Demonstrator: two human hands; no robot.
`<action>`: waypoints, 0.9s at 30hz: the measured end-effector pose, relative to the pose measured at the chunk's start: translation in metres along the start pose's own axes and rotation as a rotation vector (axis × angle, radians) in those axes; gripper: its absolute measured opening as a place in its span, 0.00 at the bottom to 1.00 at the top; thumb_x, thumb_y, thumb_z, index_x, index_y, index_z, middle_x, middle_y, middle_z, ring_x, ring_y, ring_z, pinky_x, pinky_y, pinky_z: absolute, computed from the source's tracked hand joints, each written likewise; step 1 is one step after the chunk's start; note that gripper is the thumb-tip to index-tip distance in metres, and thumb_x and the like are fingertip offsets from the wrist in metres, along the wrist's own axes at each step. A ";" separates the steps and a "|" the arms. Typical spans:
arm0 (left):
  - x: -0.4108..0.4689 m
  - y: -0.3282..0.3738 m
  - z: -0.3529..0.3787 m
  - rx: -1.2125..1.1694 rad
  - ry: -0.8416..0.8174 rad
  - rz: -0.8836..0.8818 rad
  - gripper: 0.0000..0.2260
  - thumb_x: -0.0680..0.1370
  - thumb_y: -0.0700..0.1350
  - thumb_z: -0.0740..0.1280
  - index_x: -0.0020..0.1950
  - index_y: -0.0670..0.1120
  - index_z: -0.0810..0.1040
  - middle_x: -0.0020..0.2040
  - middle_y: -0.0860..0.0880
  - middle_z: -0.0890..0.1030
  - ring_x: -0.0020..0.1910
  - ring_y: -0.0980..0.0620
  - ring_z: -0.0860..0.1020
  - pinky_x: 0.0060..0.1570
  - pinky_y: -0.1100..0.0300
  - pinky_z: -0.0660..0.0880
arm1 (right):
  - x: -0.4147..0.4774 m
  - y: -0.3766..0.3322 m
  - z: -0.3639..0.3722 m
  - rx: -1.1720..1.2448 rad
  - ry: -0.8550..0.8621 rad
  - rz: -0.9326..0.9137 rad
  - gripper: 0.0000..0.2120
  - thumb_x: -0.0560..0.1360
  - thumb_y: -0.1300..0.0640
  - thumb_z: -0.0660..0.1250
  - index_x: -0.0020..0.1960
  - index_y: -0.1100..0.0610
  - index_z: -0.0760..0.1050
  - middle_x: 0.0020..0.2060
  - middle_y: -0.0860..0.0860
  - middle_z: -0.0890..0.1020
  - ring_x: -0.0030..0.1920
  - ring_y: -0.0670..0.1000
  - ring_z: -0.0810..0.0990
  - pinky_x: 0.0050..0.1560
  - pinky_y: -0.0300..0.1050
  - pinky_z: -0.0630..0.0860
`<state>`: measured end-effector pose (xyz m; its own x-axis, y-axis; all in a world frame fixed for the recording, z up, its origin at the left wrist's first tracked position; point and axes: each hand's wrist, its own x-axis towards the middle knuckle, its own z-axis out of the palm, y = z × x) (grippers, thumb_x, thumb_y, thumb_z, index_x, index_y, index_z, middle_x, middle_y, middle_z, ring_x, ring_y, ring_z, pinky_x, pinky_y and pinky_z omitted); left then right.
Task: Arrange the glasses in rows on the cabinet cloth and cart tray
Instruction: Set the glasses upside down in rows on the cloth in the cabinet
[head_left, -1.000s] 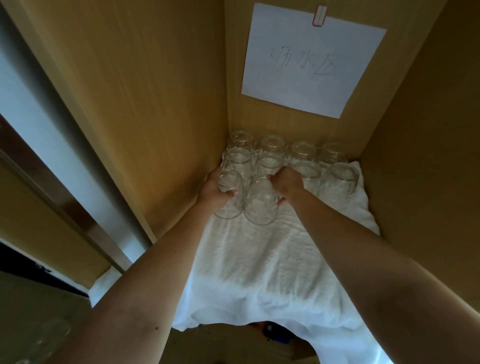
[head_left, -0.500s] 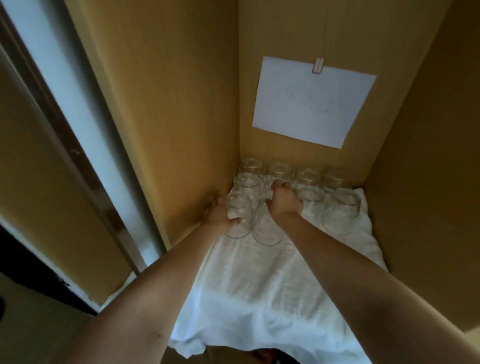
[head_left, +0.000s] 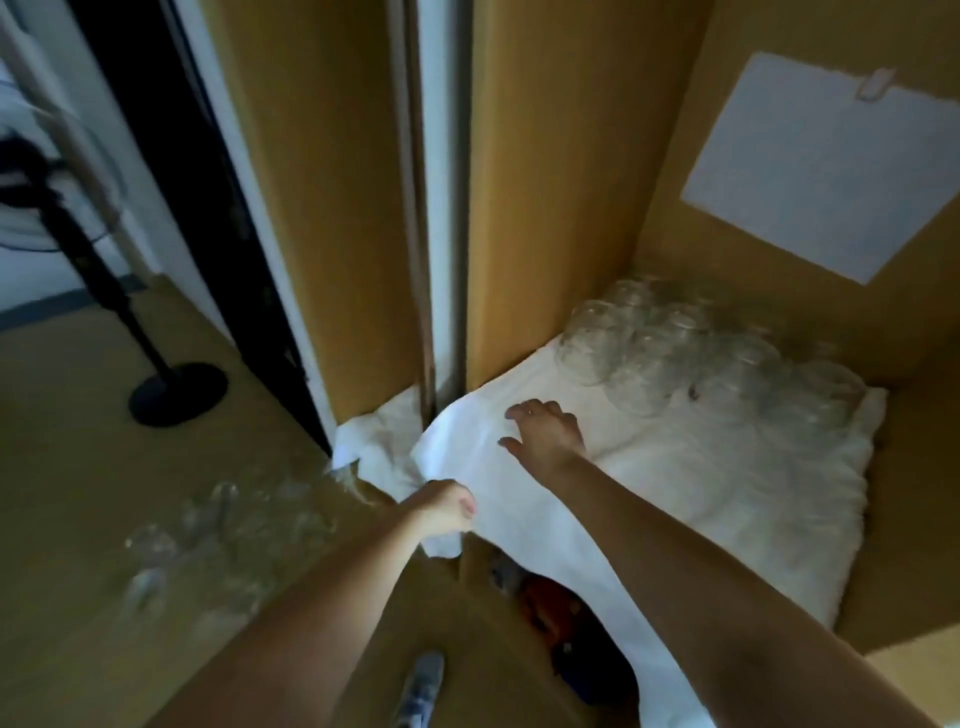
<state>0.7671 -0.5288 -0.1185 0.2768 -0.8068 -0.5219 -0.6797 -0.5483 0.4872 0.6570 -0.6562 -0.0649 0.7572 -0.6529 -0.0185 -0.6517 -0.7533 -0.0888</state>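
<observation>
Several clear glasses (head_left: 675, 358) stand upside down in rows at the back of the white cloth (head_left: 675, 483) on the cabinet shelf. My right hand (head_left: 545, 431) is spread open low over the cloth's front left part, apart from the glasses. My left hand (head_left: 447, 506) has its fingers curled at the cloth's hanging left edge; whether it grips the cloth I cannot tell. More glasses (head_left: 208, 525), blurred, stand on the tan cart top (head_left: 78, 467) to the left.
The cabinet's wooden side wall (head_left: 545, 182) and a door post (head_left: 441, 208) rise between shelf and cart. A white paper sheet (head_left: 821, 166) is clipped to the back wall. A black fan stand (head_left: 176, 392) is at far left. A shoe (head_left: 421, 686) shows below.
Both hands have let go of the two front glasses and pulled back toward the cloth's front left. The view has swung left, so the cart and its glasses now show.
</observation>
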 end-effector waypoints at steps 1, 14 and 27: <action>-0.015 -0.020 -0.002 0.061 -0.087 -0.073 0.13 0.77 0.43 0.65 0.61 0.41 0.76 0.49 0.47 0.77 0.54 0.45 0.77 0.36 0.63 0.69 | 0.000 -0.020 0.006 0.017 -0.027 -0.057 0.22 0.79 0.44 0.59 0.70 0.49 0.66 0.67 0.50 0.71 0.65 0.54 0.69 0.62 0.50 0.68; -0.058 -0.181 -0.080 0.047 0.100 -0.214 0.21 0.78 0.47 0.65 0.71 0.48 0.68 0.70 0.48 0.69 0.68 0.48 0.68 0.60 0.60 0.65 | 0.067 -0.179 0.060 -0.059 -0.626 -0.366 0.34 0.77 0.49 0.65 0.77 0.52 0.51 0.74 0.56 0.61 0.71 0.58 0.64 0.68 0.48 0.66; 0.036 -0.329 -0.207 0.149 -0.136 -0.219 0.22 0.78 0.45 0.67 0.71 0.48 0.67 0.69 0.48 0.72 0.61 0.50 0.75 0.59 0.60 0.71 | 0.181 -0.274 0.133 0.153 -0.474 0.035 0.32 0.78 0.58 0.62 0.76 0.46 0.50 0.76 0.52 0.50 0.70 0.60 0.61 0.65 0.55 0.69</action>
<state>1.1413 -0.4236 -0.1524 0.3409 -0.6303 -0.6975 -0.7090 -0.6596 0.2496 0.9785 -0.5578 -0.1764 0.6947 -0.5432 -0.4715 -0.6901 -0.6882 -0.2240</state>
